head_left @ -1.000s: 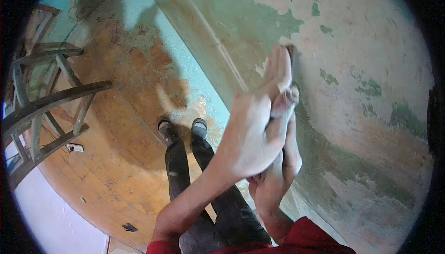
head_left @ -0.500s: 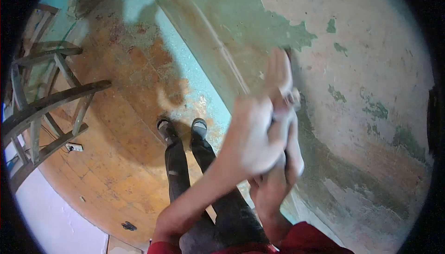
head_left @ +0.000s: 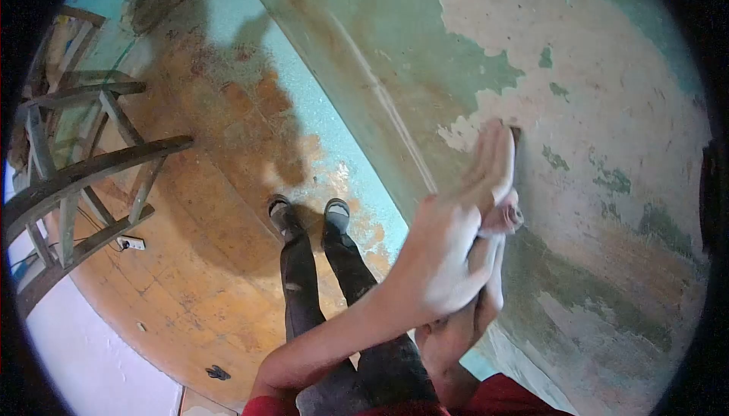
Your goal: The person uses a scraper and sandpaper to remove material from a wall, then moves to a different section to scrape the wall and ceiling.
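My left hand reaches across from the lower left. Its fingers are stretched out and pressed together along a scraper, whose dark edge shows just past the fingertips against the wall. Beneath it my right hand is closed around the lower part of the same tool, mostly covered by the left hand. A rounded brownish end sticks out to the right between the hands. Around them the wall carries green paint, with a large pale bare patch up to and beside the fingertips.
A dark wooden ladder-like frame stands at the left. Near its foot a white power strip lies on the worn orange floor. A small dark object lies lower down. My sandalled feet stand close to the wall's base.
Both hands have moved down and right along the wall with the tool. Bare pale wall now shows at the left of the fingertips, where the hands were. The view has shifted slightly.
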Action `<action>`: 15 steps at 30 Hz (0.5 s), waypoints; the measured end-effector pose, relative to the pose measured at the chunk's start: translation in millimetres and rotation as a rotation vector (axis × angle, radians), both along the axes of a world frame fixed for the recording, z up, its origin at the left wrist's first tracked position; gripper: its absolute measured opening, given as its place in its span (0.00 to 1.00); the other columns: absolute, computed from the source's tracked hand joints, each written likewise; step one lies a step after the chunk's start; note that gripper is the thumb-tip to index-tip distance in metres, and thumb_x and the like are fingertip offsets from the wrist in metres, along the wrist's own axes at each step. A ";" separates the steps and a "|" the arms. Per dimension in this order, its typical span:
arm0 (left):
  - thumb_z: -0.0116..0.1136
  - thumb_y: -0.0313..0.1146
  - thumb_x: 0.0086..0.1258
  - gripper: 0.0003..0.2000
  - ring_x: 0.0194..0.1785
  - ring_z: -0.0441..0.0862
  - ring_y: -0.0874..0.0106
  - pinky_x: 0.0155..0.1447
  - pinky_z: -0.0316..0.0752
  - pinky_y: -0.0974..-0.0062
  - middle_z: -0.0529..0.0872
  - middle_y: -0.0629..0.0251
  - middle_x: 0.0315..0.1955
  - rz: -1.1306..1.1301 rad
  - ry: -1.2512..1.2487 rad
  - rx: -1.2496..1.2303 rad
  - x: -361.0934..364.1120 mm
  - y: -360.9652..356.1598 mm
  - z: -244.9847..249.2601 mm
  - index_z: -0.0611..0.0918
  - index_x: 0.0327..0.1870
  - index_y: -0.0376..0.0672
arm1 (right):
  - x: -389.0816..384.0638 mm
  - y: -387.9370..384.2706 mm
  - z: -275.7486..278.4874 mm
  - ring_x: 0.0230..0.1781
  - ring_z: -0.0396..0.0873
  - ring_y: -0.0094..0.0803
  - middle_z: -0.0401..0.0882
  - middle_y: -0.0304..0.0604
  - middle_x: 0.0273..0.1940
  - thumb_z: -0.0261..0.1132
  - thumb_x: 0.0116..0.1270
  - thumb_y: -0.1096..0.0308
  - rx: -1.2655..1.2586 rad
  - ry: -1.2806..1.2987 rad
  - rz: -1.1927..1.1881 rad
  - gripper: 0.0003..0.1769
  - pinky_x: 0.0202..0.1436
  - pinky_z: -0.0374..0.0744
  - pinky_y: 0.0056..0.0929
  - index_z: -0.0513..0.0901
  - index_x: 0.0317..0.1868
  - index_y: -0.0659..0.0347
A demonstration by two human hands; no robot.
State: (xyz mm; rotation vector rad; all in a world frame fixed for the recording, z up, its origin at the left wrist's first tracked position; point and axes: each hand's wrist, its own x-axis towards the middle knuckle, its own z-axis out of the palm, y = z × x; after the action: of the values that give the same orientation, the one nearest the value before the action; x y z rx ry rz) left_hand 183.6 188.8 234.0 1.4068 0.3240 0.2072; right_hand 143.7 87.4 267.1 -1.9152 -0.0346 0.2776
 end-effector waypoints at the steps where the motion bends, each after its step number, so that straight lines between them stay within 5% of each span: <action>1: 0.47 0.24 0.75 0.28 0.31 0.77 0.82 0.38 0.73 0.82 0.79 0.66 0.31 0.006 -0.002 0.003 1.2 -3.0 2.4 0.59 0.76 0.44 | 7.6 -6.3 -6.8 0.41 0.72 0.15 0.76 0.39 0.43 0.46 0.78 0.66 -0.126 -0.172 0.143 0.26 0.43 0.72 0.17 0.59 0.72 0.68; 2: 0.47 0.24 0.75 0.29 0.30 0.76 0.82 0.39 0.73 0.82 0.78 0.66 0.32 0.003 -0.003 0.008 2.0 -5.3 5.1 0.59 0.76 0.44 | 9.0 -4.3 -8.9 0.42 0.74 0.20 0.76 0.40 0.44 0.46 0.77 0.67 0.231 0.153 -0.008 0.26 0.46 0.73 0.20 0.61 0.71 0.69; 3: 0.47 0.23 0.75 0.29 0.30 0.76 0.82 0.39 0.73 0.82 0.78 0.65 0.32 0.008 -0.007 0.027 3.5 -3.3 7.3 0.59 0.77 0.45 | 13.1 -7.1 -0.3 0.48 0.74 0.23 0.76 0.41 0.48 0.47 0.77 0.66 0.129 0.289 0.077 0.26 0.52 0.72 0.23 0.62 0.71 0.69; 5: 0.48 0.25 0.75 0.29 0.31 0.75 0.83 0.37 0.72 0.82 0.79 0.65 0.30 -0.009 0.006 0.055 -0.3 -3.0 7.7 0.59 0.76 0.45 | 6.1 -2.5 -19.5 0.53 0.73 0.24 0.75 0.44 0.54 0.48 0.78 0.65 0.163 0.128 0.037 0.26 0.57 0.70 0.24 0.61 0.71 0.69; 8: 0.53 0.20 0.62 0.31 0.63 0.73 0.46 0.61 0.73 0.61 0.67 0.26 0.61 0.112 -0.257 0.183 -0.1 -20.9 0.1 0.64 0.69 0.28 | 3.2 2.4 -6.5 0.55 0.71 0.22 0.73 0.46 0.58 0.49 0.77 0.67 0.277 0.096 -0.079 0.25 0.58 0.69 0.23 0.62 0.71 0.70; 9: 0.53 0.20 0.62 0.31 0.63 0.73 0.46 0.61 0.73 0.61 0.67 0.26 0.61 0.115 -0.259 0.179 -0.8 -14.8 0.2 0.64 0.69 0.28 | 6.7 1.4 -5.8 0.55 0.71 0.22 0.73 0.46 0.58 0.49 0.77 0.67 0.272 0.093 -0.078 0.25 0.58 0.69 0.23 0.62 0.71 0.70; 11: 0.52 0.22 0.65 0.28 0.53 0.81 0.45 0.51 0.77 0.60 0.76 0.28 0.51 -0.254 0.125 0.054 5.6 12.8 12.9 0.65 0.68 0.28 | 20.0 0.6 -6.4 0.46 0.74 0.22 0.77 0.41 0.49 0.49 0.77 0.69 0.152 0.052 0.066 0.24 0.50 0.72 0.22 0.64 0.69 0.71; 12: 0.50 0.26 0.70 0.24 0.39 0.83 0.44 0.41 0.76 0.57 0.82 0.35 0.35 -0.097 0.067 0.013 10.7 18.3 18.5 0.66 0.67 0.27 | 24.4 12.2 -6.3 0.32 0.73 0.17 0.77 0.36 0.37 0.46 0.76 0.71 0.191 0.075 0.085 0.24 0.35 0.71 0.18 0.64 0.70 0.71; 13: 0.49 0.30 0.77 0.23 0.25 0.65 0.84 0.29 0.65 0.81 0.69 0.72 0.19 0.074 -0.023 0.221 8.3 11.4 24.3 0.67 0.71 0.35 | 18.8 10.9 -21.5 0.23 0.66 0.11 0.75 0.31 0.31 0.47 0.75 0.72 0.128 0.021 0.096 0.26 0.25 0.62 0.15 0.61 0.72 0.70; 15: 0.49 0.29 0.77 0.25 0.25 0.61 0.83 0.29 0.63 0.81 0.64 0.73 0.20 0.017 -0.066 -0.057 2.5 6.3 -5.1 0.63 0.73 0.38 | 7.8 12.4 -15.0 0.28 0.71 0.16 0.78 0.36 0.35 0.48 0.75 0.72 0.154 0.225 -0.012 0.28 0.31 0.70 0.17 0.59 0.74 0.69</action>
State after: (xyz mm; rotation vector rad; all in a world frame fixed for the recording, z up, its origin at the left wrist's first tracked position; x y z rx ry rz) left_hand 186.1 195.1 228.9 1.3381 0.2848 0.2559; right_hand 151.4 99.8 252.1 -1.7218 0.1031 0.4679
